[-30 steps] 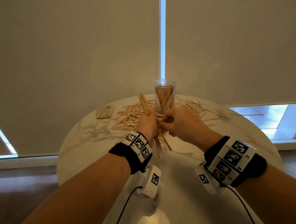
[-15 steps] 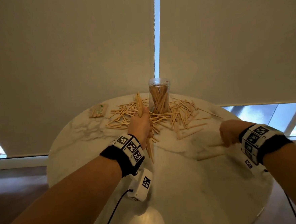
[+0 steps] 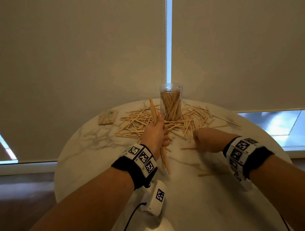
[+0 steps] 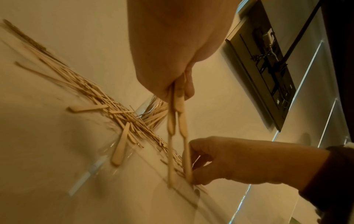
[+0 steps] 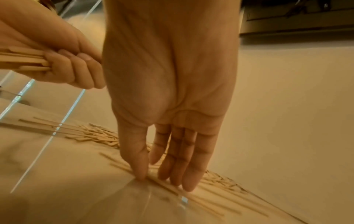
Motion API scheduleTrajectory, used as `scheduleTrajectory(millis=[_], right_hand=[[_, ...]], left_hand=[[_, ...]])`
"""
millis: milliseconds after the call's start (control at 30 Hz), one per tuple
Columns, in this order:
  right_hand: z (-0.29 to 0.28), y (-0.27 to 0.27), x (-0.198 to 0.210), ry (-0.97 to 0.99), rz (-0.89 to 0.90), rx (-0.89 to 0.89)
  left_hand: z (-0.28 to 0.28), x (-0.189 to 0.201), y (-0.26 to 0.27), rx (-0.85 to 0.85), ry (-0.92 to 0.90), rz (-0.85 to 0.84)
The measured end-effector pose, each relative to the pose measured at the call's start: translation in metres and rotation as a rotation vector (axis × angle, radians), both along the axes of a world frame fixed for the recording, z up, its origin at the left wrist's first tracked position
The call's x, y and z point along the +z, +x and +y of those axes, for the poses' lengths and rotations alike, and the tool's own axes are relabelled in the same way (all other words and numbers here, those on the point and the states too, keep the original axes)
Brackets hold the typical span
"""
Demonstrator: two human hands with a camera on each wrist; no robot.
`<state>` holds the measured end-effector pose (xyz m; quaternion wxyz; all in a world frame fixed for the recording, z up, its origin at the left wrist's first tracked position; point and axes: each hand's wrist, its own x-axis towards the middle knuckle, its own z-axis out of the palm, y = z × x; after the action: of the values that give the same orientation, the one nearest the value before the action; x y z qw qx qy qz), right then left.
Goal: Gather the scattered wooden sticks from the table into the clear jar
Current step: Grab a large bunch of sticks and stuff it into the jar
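The clear jar [image 3: 172, 101] stands upright at the table's far side, partly filled with wooden sticks. Scattered sticks [image 3: 138, 124] lie around its base on both sides. My left hand [image 3: 156, 133] grips a bundle of sticks [image 3: 164, 159] in a fist just left of the jar; the bundle pokes out above and below the fist. In the right wrist view my right hand [image 5: 161, 177] reaches down with its fingers nearly straight. Its thumb and fingertips touch sticks [image 5: 191, 191] lying flat on the table, right of the left hand.
A round white marble table [image 3: 96, 155] holds everything, with its edge near on both sides. A wrapped packet of sticks [image 3: 107, 116] lies at the far left. Two single sticks [image 3: 206, 174] lie near my right wrist. Roller blinds hang close behind the jar.
My right hand left the bundle, swung out to the right side of the table, then came back toward the sticks in front of the jar. The left hand keeps its bundle.
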<state>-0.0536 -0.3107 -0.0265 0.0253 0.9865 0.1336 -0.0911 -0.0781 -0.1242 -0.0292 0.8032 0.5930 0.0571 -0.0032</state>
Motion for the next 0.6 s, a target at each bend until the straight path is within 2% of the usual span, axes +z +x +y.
scheduleTrajectory(millis=[133,333,433,500,600], right_hand=[[0.003,0.002,0.001,-0.048,0.001,-0.011],[0.002,0.004,0.001,-0.035,0.086,-0.061],[-0.003,0.006,0.009,0.004,0.072,-0.076],[-0.006,0.011,0.025,0.183,-0.026,-0.107],[-0.003,0.019,0.054,0.786,-0.086,-0.167]], left_hand=[[-0.002,0.001,0.007,-0.010,-0.022,0.012],[-0.011,0.005,0.021,-0.017,-0.039,-0.024],[-0.015,0.005,0.031,-0.033,-0.074,-0.036],[-0.018,0.008,0.037,-0.057,-0.097,-0.053],[-0.023,0.012,0.052,-0.068,-0.073,-0.101]])
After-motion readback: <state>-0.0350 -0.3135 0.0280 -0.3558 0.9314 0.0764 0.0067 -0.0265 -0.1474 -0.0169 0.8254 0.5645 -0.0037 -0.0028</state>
